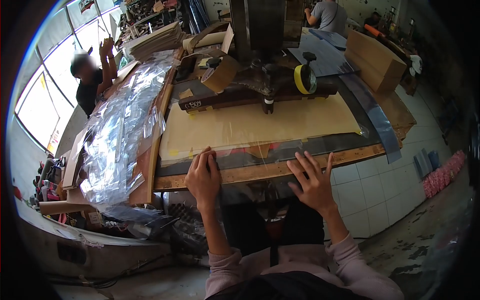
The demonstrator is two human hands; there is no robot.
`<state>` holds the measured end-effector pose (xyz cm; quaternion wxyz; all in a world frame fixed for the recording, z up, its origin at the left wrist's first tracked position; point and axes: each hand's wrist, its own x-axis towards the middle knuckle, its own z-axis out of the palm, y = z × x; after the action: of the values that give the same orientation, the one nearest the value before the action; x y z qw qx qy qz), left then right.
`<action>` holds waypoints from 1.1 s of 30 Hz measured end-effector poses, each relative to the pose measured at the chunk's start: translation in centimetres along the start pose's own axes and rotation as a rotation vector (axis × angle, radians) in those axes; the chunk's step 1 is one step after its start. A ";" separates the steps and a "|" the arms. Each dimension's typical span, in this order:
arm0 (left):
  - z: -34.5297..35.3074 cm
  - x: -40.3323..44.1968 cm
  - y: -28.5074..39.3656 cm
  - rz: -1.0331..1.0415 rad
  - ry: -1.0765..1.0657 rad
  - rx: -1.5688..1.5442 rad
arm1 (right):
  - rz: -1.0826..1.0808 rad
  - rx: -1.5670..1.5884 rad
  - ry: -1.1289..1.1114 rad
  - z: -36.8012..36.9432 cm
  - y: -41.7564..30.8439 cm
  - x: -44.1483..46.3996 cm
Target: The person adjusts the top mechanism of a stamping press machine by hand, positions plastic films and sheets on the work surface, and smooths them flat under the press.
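My left hand point(203, 176) is at the wooden front edge of the work table point(230, 176), its fingers curled together; whether something small is between them cannot be made out. My right hand point(314, 182) is further right over the same edge, fingers spread, holding nothing. Beyond both hands a large tan sheet point(250, 123) lies flat on a dark board point(195, 167), with a strip of red showing near its front edge. A dark press bar point(235, 100) crosses above the sheet. On it are a brown tape roll point(220, 73) and a yellow tape roll point(305, 79).
Clear plastic strips point(122, 125) cover the left table. A cardboard box point(375, 60) and grey-blue sheets point(322, 54) are at the back right. A person point(90, 80) is at the left with raised hands; another person point(327, 17) is at the back. Pink material point(444, 174) lies on the right floor.
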<state>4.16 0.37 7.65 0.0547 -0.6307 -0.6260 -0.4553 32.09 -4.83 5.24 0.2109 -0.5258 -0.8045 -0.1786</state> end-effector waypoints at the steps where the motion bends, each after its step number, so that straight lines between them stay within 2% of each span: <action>1: 0.0 -0.1 -0.1 -0.007 -0.011 -0.002 | 0.003 0.015 0.008 -0.5 0.0 0.2; 11: -0.2 -0.2 -0.7 -0.023 -0.033 -0.026 | 0.031 0.156 0.064 -4.2 0.9 2.9; 21: 0.0 0.0 -0.5 0.000 -0.022 0.000 | -0.053 -0.034 0.162 -8.4 0.9 7.0; 27: 0.0 0.0 -0.3 -0.013 -0.037 0.003 | -0.015 0.006 0.094 -9.0 1.9 7.6; 30: -0.1 0.0 -0.4 -0.010 -0.036 0.007 | 0.064 0.103 -0.003 -8.8 2.4 7.0; 33: 0.0 0.0 -0.3 -0.015 -0.029 0.007 | 0.040 0.149 -0.143 -7.6 1.8 5.2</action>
<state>3.93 0.39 7.52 0.0444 -0.6323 -0.6330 -0.4444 33.01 -4.05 14.57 0.1951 -0.5359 -0.8179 -0.0761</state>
